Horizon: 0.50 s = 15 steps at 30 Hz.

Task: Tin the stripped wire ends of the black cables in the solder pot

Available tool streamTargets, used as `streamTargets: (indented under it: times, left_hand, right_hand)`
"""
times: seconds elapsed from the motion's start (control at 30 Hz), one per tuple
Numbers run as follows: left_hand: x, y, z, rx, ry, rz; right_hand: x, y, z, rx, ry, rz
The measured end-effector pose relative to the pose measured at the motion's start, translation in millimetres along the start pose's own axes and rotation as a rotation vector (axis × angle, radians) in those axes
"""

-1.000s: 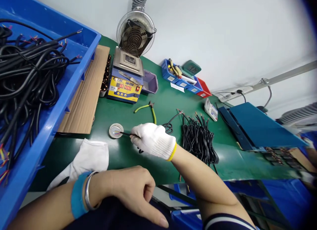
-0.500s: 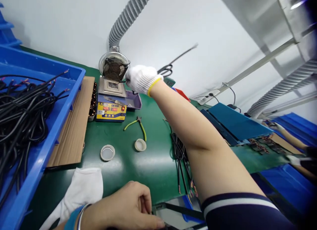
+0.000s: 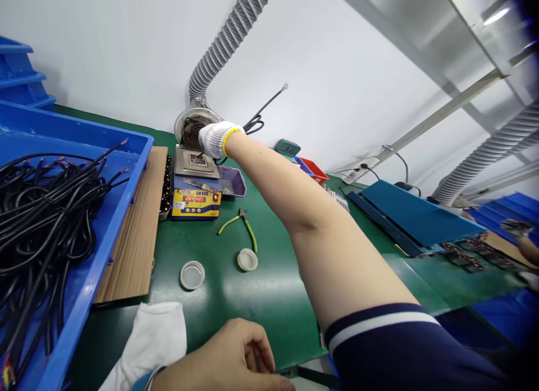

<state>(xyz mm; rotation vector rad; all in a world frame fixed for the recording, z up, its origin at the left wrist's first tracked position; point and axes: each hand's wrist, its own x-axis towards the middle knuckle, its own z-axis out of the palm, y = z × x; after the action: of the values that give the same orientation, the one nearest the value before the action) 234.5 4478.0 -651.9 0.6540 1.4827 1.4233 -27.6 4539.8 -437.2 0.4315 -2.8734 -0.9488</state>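
My right hand (image 3: pixel 217 139), in a white knit glove with a yellow cuff, is closed around a coiled black cable (image 3: pixel 254 123). The cable's far end, with bare wire strands, sticks up to the right. Below the glove, thin wire ends reach toward the square metal opening of a solder pot (image 3: pixel 197 180) with a lit red display. My bare left hand (image 3: pixel 236 352) hovers by the front table edge, fingers loosely curled, thumb apart, and nothing visible in it. A loose white glove (image 3: pixel 158 335) lies beside its wrist.
On the left, a blue tray (image 3: pixel 138 166) holds black cables, beside cardboard (image 3: pixel 130 234). Green-handled cutters (image 3: pixel 248 231) and two small cups (image 3: pixel 192 275) lie on the green table. A fan under a duct (image 3: pixel 229 37) stands behind the pot. A co-worker's hand (image 3: pixel 528 245) shows at far right.
My right hand has brought the cable left and closer over the pot's opening. My left hand stays low near the table edge. The view has shifted slightly.
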Motion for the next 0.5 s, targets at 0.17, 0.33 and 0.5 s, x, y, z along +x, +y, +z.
streamTargets:
  times: [0.17, 0.33, 0.5]
  left_hand:
    - [2.7, -4.6, 1.0, -0.012, 0.009, 0.004]
    - [0.2, 0.2, 1.3, -0.002, 0.012, -0.002]
    - [-1.1, 12.1, 4.5, -0.006, 0.113, -0.094]
  right_hand:
    - [-27.8, 18.9, -16.2, 0.173, 0.081, 0.026]
    - [-68.2, 18.4, -42.1, 0.637, 0.289, -0.025]
    - [-92.7, -11.6, -110.8, 1.449, 0.425, -0.219]
